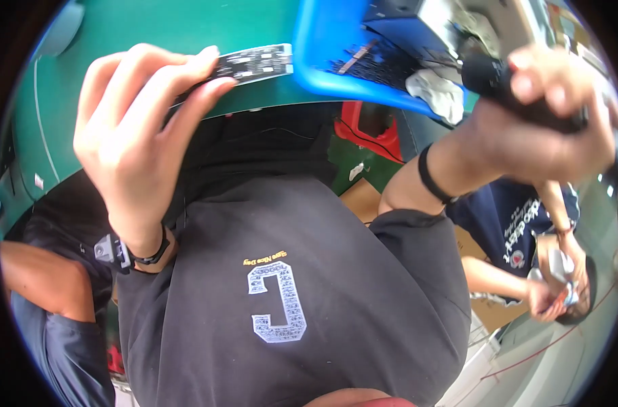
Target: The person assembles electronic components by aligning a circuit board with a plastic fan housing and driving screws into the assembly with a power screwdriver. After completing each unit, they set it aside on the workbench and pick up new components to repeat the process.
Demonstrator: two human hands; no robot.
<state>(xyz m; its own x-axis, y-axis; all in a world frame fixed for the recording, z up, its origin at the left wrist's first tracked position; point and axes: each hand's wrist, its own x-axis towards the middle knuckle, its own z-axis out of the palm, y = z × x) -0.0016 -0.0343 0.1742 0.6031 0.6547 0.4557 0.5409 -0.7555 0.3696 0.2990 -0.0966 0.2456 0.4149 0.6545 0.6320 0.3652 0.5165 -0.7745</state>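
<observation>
Raised over the green table, my left hand [143,112] is closed on a flat black strip [255,63] with white markings and a pale edge. Thumb and fingers pinch its left end, while the other end reaches the rim of a blue bin [310,80]. My right hand [553,129], blurred, is wrapped around a black cylindrical object [485,76] beyond the bin's right side. Its exact kind cannot be made out. Many thin black pieces [383,64] lie inside the bin, with a crumpled white cloth or glove [436,93] at its near right corner.
The green table [207,20] spans the far left. A red stool [370,136] stands below its edge. At the right, another person's hands [550,298] hold something small. Another person's arm [48,281] is close on my left. A pale box-like object [424,20] stands behind the bin.
</observation>
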